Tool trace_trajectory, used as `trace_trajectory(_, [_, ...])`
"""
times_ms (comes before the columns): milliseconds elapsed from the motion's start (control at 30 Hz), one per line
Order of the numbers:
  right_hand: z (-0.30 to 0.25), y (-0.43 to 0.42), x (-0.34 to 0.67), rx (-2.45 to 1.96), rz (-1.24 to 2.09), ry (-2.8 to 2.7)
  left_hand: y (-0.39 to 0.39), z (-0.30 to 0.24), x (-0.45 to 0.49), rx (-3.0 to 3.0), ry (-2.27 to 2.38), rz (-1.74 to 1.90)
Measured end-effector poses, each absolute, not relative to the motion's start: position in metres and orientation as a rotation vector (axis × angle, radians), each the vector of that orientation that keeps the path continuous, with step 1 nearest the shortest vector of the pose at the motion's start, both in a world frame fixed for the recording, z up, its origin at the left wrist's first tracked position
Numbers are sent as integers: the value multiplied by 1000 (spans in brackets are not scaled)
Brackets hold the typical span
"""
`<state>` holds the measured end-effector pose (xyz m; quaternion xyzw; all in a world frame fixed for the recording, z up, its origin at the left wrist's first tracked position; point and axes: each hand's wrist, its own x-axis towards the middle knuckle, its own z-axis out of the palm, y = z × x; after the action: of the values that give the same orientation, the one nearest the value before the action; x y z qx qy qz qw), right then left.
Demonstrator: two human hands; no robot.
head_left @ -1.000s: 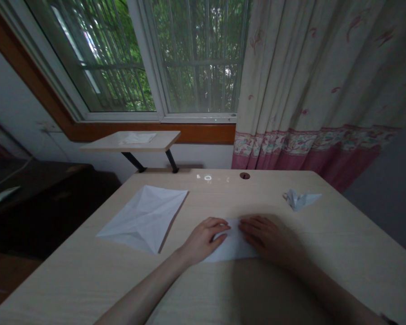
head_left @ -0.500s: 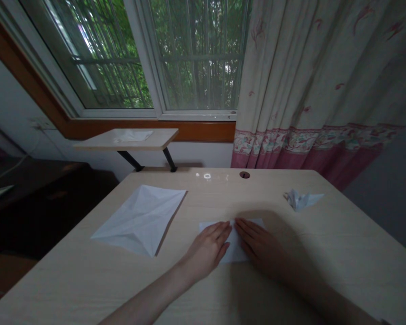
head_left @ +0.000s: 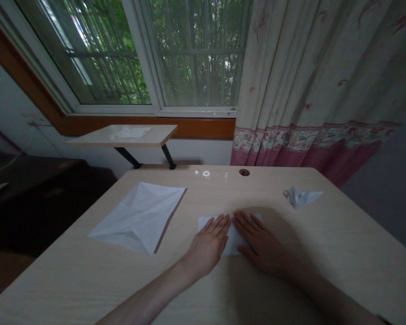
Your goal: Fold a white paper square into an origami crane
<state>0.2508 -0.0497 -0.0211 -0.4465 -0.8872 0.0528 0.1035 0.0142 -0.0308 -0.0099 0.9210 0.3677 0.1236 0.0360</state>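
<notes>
A folded sheet of white paper (head_left: 232, 243) lies flat on the desk, partly covered by both hands. Across its left half rests my left hand (head_left: 211, 241), fingers stretched out and pointing away from me. My right hand (head_left: 257, 241) lies flat over the right half, its thumb apart from the fingers. The fingertips of the two hands nearly meet near the paper's far edge. To the left is a larger creased white sheet (head_left: 140, 219), spread out. At the right sits a small folded paper crane (head_left: 301, 197), untouched.
The pale wooden desk (head_left: 189, 289) has a round cable hole (head_left: 244, 172) at its back edge. A small raised shelf (head_left: 162, 134) with crumpled white paper (head_left: 130, 132) stands at the back left. Behind are a window and a patterned curtain (head_left: 277, 90).
My left fingers have spread slightly and lie flatter on the paper. My right thumb has moved away from its fingers. The camera view has shifted a little.
</notes>
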Motion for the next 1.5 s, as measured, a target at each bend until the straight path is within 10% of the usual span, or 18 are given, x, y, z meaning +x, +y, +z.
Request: trace_trajectory(1500, [-24, -41, 255, -1484, 22, -2560, -23, -10, 7, 2718, 1422, 341])
